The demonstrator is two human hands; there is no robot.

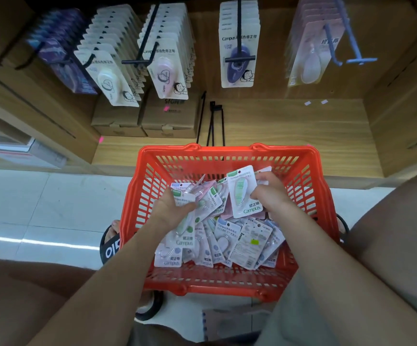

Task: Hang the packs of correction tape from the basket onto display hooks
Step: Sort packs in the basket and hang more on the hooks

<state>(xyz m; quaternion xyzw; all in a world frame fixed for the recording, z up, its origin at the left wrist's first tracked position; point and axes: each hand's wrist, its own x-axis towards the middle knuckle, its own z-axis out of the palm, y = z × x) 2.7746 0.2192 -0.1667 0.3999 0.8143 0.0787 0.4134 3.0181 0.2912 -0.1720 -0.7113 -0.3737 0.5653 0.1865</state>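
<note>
A red plastic basket (309, 186) stands on the floor, holding several packs of correction tape (227, 243) in a loose pile. My left hand (171, 211) grips a green-and-white pack (185, 228) at the pile's left side. My right hand (271, 193) pinches another green pack (242, 193) by its right edge and holds it tilted above the pile. On the wooden wall above, black display hooks (140, 61) carry rows of hung packs (170, 68). A pale blue hook (352, 43) at the upper right carries pinkish packs (312, 58).
Two cardboard boxes (167, 116) stand on the low wooden shelf (302, 136) behind the basket. Loose black hooks (212, 123) lean beside them. White floor tiles (40, 208) lie to the left. My knees flank the basket, a black sandal (110, 245) at its left.
</note>
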